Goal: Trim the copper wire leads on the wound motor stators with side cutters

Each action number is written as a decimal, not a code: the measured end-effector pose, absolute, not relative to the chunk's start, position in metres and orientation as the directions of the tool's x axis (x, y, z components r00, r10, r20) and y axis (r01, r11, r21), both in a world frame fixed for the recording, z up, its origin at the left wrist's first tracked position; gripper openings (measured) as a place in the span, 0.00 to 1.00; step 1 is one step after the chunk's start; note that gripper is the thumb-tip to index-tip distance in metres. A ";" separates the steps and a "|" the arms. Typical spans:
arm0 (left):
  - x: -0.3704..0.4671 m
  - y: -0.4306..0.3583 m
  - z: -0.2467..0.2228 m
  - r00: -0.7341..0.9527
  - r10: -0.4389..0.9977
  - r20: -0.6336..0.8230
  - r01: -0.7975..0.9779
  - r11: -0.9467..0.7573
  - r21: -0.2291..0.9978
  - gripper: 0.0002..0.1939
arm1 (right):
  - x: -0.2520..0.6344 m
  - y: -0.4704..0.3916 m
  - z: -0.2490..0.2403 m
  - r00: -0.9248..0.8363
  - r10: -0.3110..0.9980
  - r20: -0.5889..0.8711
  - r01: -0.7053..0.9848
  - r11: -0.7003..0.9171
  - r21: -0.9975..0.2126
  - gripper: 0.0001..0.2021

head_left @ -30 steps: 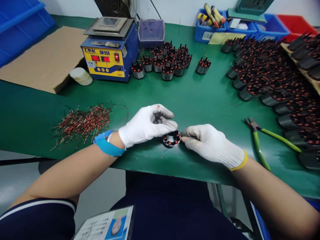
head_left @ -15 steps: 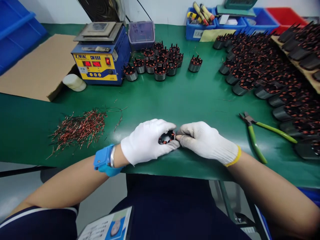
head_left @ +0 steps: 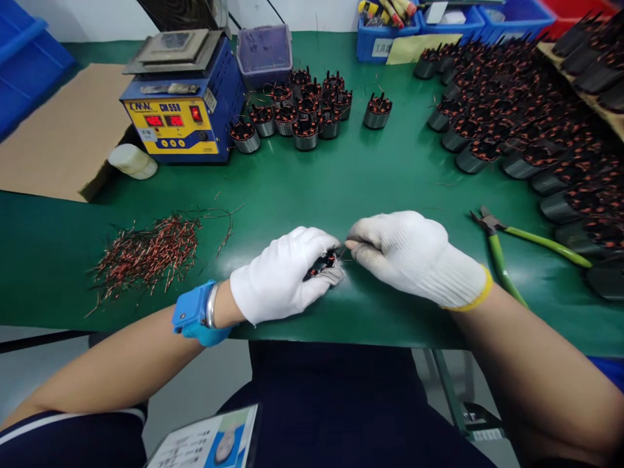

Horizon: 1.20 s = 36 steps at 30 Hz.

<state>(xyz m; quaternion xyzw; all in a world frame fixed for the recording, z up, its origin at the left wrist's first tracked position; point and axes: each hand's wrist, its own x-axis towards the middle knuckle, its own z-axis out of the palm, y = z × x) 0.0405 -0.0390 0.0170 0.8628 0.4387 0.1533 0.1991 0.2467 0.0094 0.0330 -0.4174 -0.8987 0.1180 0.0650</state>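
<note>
My left hand (head_left: 285, 276), in a white glove, is wrapped round a motor stator (head_left: 330, 260) with copper windings near the table's front edge. The fingers cover most of the stator. Just to the right, my right hand (head_left: 404, 257), gloved in white knit with a yellow cuff, has thumb and forefinger pinched together. A thin wire (head_left: 346, 252) shows between its fingertips and the stator; where its end lies in the pinch is hidden. A small gap separates the two hands.
Green-handled cutters (head_left: 492, 227) lie at right, beside rows of stators (head_left: 472, 156). A cluster of stators (head_left: 305, 133) stands at the back, next to a blue-and-yellow CM 558 device (head_left: 170, 127). Copper wire clippings (head_left: 151, 253) are heaped at left. Blue bins (head_left: 373, 42) line the back.
My right hand has drawn slightly up and right, away from the stator, opening a gap between the hands. My left hand keeps the stator, now turned a little. The camera view has shifted slightly.
</note>
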 end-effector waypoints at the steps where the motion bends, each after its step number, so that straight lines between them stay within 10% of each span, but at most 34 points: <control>1: 0.042 -0.038 0.016 0.565 0.819 0.096 0.700 -0.538 0.470 0.15 | 0.244 0.012 0.030 -0.631 0.775 0.002 0.740 0.603 -0.298 0.12; 11: 0.061 -0.038 0.004 0.417 0.880 0.225 0.747 -0.474 0.467 0.07 | 0.252 0.031 0.022 -0.682 0.606 -0.409 0.549 0.056 -0.834 0.14; 17: 0.063 -0.036 0.002 0.409 0.861 0.304 0.678 -0.509 0.530 0.07 | 0.244 0.030 0.018 -0.725 0.396 -0.563 0.467 -0.318 -0.825 0.15; 30: 0.049 -0.034 0.008 0.405 0.906 0.122 0.510 -0.335 0.792 0.37 | 0.247 0.009 0.015 -0.617 0.649 -0.446 0.522 -0.087 -0.849 0.08; 36: 0.026 -0.019 0.013 0.173 0.985 0.015 0.114 -0.035 0.993 0.29 | 0.251 0.006 0.024 -0.627 0.721 -0.295 0.374 -0.053 -0.926 0.08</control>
